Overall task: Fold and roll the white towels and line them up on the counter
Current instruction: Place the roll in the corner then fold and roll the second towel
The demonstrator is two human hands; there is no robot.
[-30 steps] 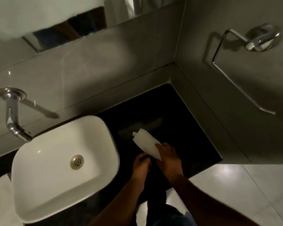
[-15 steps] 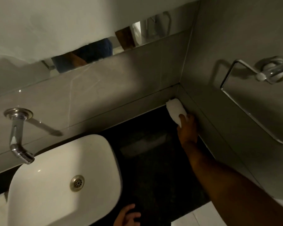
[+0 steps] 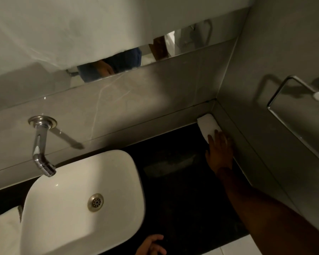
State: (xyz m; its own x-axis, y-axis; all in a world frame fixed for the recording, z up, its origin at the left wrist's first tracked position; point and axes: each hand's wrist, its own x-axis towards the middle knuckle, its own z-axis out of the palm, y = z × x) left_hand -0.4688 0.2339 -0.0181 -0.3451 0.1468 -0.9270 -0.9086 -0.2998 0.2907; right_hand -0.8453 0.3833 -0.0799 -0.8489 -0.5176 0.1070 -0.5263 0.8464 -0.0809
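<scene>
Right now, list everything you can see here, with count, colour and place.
Rolled towel: one, white, far right corner of the counter.
Counter: one, black, right of the basin.
Basin: one, white, left of centre.
Tap: one, chrome, on the wall above the basin.
Towel ring: one, chrome, right wall.
More white cloth: count unclear, bottom left.
Right hand: flat on the rolled towel's near end.
Left hand: bottom edge, empty.

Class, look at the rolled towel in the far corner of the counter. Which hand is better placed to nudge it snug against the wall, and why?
The right hand: it already rests on the rolled towel. The left hand sits far back at the counter's near edge beside the sink.
</scene>
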